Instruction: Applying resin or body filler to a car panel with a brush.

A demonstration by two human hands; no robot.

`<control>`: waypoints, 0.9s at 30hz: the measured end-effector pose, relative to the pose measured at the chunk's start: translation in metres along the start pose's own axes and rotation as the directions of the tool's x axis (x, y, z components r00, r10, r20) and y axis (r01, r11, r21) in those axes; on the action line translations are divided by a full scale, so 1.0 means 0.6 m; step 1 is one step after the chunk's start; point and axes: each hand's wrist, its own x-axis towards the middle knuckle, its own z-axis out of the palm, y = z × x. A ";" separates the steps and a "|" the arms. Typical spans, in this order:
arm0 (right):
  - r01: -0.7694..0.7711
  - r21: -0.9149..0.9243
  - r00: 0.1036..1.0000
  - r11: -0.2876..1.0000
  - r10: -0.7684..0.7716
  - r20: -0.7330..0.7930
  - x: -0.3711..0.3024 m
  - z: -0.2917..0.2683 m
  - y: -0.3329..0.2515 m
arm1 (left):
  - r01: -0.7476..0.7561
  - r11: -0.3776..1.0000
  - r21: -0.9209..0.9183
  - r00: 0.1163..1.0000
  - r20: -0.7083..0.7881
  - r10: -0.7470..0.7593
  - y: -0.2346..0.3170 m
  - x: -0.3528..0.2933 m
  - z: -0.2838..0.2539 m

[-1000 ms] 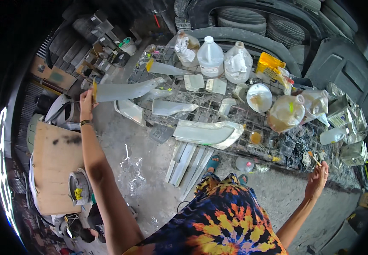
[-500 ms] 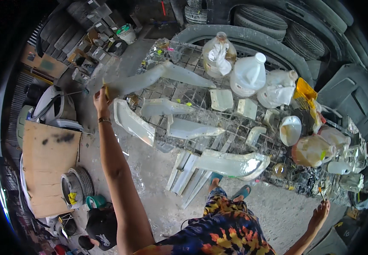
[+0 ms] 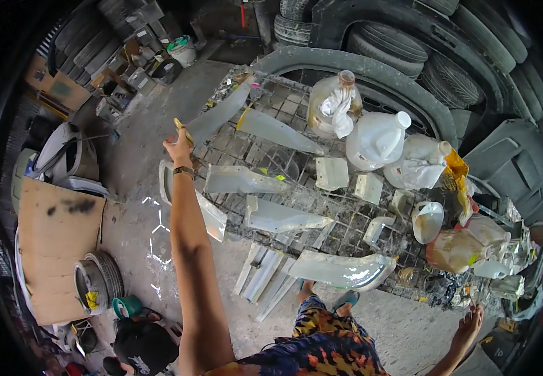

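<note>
My left hand (image 3: 179, 150) is closed round the near end of a long grey moulded strip (image 3: 222, 111), a yellow edge showing at the fingers. This strip slants up toward the far left corner of the grid-topped table (image 3: 270, 141). Close to it lies a second pale strip (image 3: 279, 130) with a yellowed end. A curved pale moulding (image 3: 210, 217) sits partly behind my left forearm. At the table's near right edge, my right hand (image 3: 468, 327) has its fingers pinched on a thin stick-like thing (image 3: 470, 299), whose kind is too small to tell.
Large plastic jugs (image 3: 377, 141) and a cut-open white container (image 3: 427, 222) stand on the table's right half. More mouldings (image 3: 287, 215) lie across it. Metal profiles (image 3: 264, 272) lie below its near edge. Another person (image 3: 141, 346) is low at the lower left, near tyres (image 3: 99, 282).
My left hand has moved right and slightly down with the strip, which now points more steeply away and is apart from the second strip. My right hand has shifted slightly left and down.
</note>
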 end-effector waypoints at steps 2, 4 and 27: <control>0.000 0.000 1.000 1.000 0.000 -0.003 -0.001 -0.002 -0.007 | 0.030 0.998 0.061 0.999 0.026 -0.032 -0.016 0.014 0.013; -0.003 0.001 1.000 1.000 0.003 -0.006 -0.006 0.006 -0.015 | 0.049 0.996 0.076 0.998 0.031 -0.051 -0.028 0.032 0.025; -0.004 -0.024 0.998 1.000 0.005 0.067 0.019 0.015 -0.017 | 0.160 0.978 0.136 0.986 0.028 -0.165 -0.002 0.054 0.011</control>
